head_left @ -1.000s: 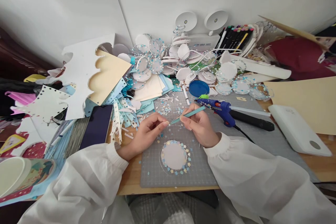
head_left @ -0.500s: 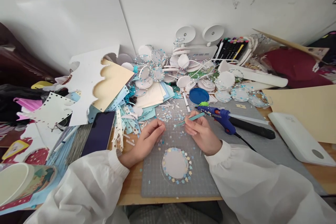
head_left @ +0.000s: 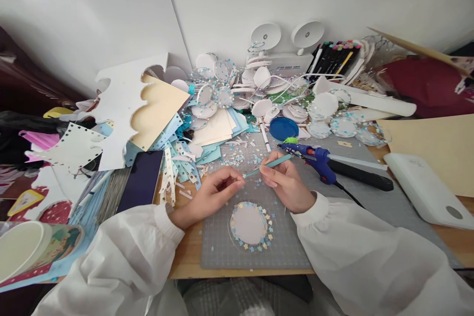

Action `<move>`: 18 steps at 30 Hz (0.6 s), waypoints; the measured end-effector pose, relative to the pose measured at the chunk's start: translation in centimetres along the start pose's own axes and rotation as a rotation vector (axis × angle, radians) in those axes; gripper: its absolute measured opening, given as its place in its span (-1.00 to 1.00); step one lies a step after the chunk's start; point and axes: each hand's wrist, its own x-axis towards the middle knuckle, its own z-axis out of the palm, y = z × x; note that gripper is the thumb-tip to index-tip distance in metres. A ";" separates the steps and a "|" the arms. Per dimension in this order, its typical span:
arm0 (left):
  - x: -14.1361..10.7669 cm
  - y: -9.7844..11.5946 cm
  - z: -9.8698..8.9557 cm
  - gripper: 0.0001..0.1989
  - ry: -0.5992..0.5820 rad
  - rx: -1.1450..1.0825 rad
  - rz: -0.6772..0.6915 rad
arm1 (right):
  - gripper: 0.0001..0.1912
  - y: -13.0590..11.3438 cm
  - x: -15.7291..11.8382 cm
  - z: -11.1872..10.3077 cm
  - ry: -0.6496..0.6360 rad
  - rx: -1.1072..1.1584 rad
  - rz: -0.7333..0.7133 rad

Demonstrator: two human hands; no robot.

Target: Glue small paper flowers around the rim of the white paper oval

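Observation:
Teal tweezers [head_left: 278, 160] are held in my right hand [head_left: 285, 180], fingers closed round them and tips pointing left. The tips meet the pinched thumb and forefinger of my left hand [head_left: 218, 190]; a tiny pale speck shows there, too small to name. Below both hands, a white round disc [head_left: 249, 224] rests on the grey cutting mat [head_left: 218, 256]. Small blue, cream and yellow paper flowers [head_left: 269, 229] ring its edge, along with a thin clear loop. Loose flower pieces [head_left: 237, 158] lie scattered beyond my hands.
A blue glue gun [head_left: 318, 160] and a blue lid [head_left: 284, 129] are right of centre. White discs with beaded wire [head_left: 222, 96] pile up at the back. On the left are punched paper strips [head_left: 168, 173], a dark phone [head_left: 140, 180] and a cup [head_left: 22, 247]. A white device [head_left: 425, 190] stands right.
My left hand has moved right, bringing its fingertips to the tweezers' tips. My right hand still holds the tweezers. The whole view has shifted slightly.

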 end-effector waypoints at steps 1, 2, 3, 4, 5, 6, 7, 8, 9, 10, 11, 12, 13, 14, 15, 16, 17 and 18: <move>0.0 0.0 0.0 -0.77 -0.002 0.015 0.004 | -0.66 0.0 0.1 0.0 0.004 0.013 0.000; 0.0 0.1 0.0 -0.77 0.000 0.023 0.003 | -0.66 0.0 0.1 -0.1 0.008 0.031 0.003; 0.1 0.2 0.0 -0.76 0.003 0.024 0.000 | -0.66 0.0 0.2 -0.2 0.011 0.052 0.009; 0.1 0.3 0.0 -0.76 0.009 0.023 -0.003 | -0.66 0.0 0.3 -0.2 0.011 0.075 0.017; 0.1 0.3 0.0 -0.75 0.015 0.020 -0.005 | -0.66 -0.1 0.3 -0.3 0.013 0.098 0.025; 0.0 0.4 0.0 -0.75 0.021 0.015 -0.009 | -0.66 -0.1 0.4 -0.3 0.018 0.123 0.035; 0.0 0.4 0.0 -0.75 0.027 0.007 -0.015 | -0.66 -0.1 0.4 -0.4 0.025 0.149 0.046; 0.0 0.4 0.0 -0.75 0.033 -0.006 -0.024 | -0.66 -0.2 0.5 -0.4 0.032 0.179 0.057; 0.0 0.4 0.1 -0.75 0.039 -0.027 -0.033 | -0.66 -0.2 0.5 -0.5 0.037 0.210 0.067; 0.0 0.4 0.1 -0.76 0.049 -0.056 -0.044 | -0.66 -0.3 0.5 -0.6 0.039 0.241 0.078; 0.0 0.3 0.1 -0.76 0.063 -0.093 -0.057 | -0.66 -0.3 0.5 -0.6 0.037 0.268 0.089; 0.0 0.3 0.1 -0.77 0.082 -0.134 -0.071 | -0.66 -0.3 0.5 -0.7 0.031 0.290 0.102; 0.1 0.2 0.1 -0.77 0.110 -0.177 -0.083 | -0.67 -0.4 0.4 -0.7 0.025 0.306 0.112; 0.2 0.2 0.0 -0.77 0.146 -0.222 -0.096 | -0.67 -0.5 0.4 -0.7 0.017 0.316 0.120; 0.4 0.1 0.0 -0.77 0.187 -0.270 -0.106 | -0.68 -0.5 0.3 -0.7 0.007 0.322 0.126; 0.5 0.1 0.0 -0.78 0.230 -0.321 -0.113 | -0.67 -0.6 0.3 -0.6 -0.008 0.324 0.131; 0.7 0.1 -0.1 -0.78 0.272 -0.373 -0.117 | -0.67 -0.7 0.2 -0.6 -0.026 0.322 0.134; 0.8 0.1 -0.1 -0.78 0.308 -0.426 -0.121 | -0.66 -0.7 0.2 -0.6 -0.048 0.317 0.135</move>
